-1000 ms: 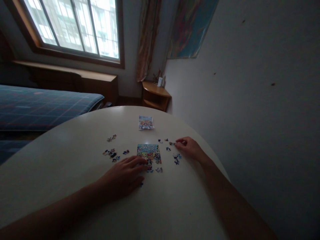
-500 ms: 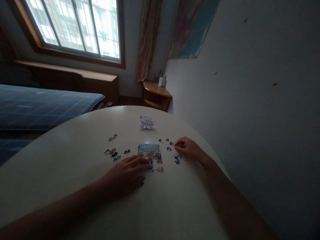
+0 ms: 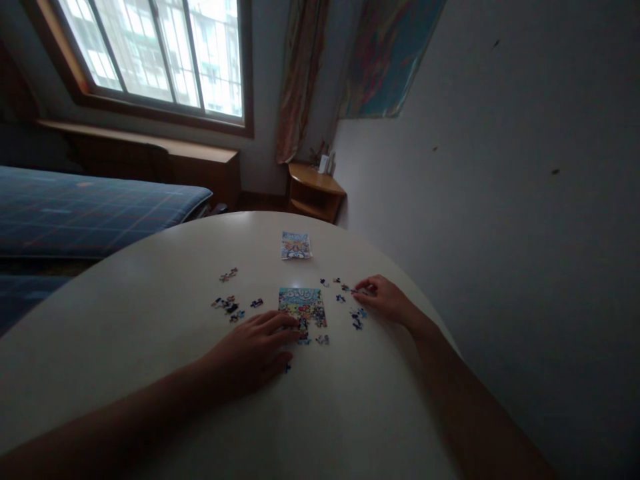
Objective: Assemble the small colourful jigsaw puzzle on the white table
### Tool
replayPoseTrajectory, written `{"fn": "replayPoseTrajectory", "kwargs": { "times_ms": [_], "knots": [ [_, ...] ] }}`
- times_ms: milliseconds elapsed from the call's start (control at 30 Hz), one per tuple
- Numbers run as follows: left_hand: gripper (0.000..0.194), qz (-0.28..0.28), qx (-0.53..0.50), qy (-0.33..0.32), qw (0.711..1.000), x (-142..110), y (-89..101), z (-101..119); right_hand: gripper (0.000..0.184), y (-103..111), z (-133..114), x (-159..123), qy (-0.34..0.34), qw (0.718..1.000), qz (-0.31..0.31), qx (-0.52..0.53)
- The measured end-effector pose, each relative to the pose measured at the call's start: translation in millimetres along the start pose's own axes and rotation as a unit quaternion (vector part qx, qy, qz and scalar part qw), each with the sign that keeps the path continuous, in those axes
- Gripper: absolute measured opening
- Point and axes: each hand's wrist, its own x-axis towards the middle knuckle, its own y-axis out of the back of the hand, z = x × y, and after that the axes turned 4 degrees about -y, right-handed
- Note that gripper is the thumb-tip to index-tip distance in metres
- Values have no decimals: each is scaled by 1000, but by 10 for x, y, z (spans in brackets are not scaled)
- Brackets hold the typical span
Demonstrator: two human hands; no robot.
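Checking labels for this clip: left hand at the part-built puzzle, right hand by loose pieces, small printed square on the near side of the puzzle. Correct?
Not quite: in the head view, the small printed square lies on the far side of the part-built puzzle. Left hand at the puzzle and right hand by loose pieces are correct.
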Motion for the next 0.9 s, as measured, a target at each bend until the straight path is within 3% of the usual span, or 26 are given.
{"fn": "replayPoseTrajectory", "kwargs": {
  "times_ms": [467,733,800,900],
  "knots": [
    [36,15,-10,-3,1000,6,9,9,20,27,-75,-17,82,995,-22,-47],
    [35,24,-12,-5,1000,-3,-4,-5,20,8,-245,-23,54,989,63,-123],
    [35,25,-13,-3,1000,-8,-11,-9,22,-13,-298,-35,49,992,75,-92],
    [35,16,-13,0,1000,-9,-10,-6,24,-55,-422,-108,71,994,71,36]
  ]
}}
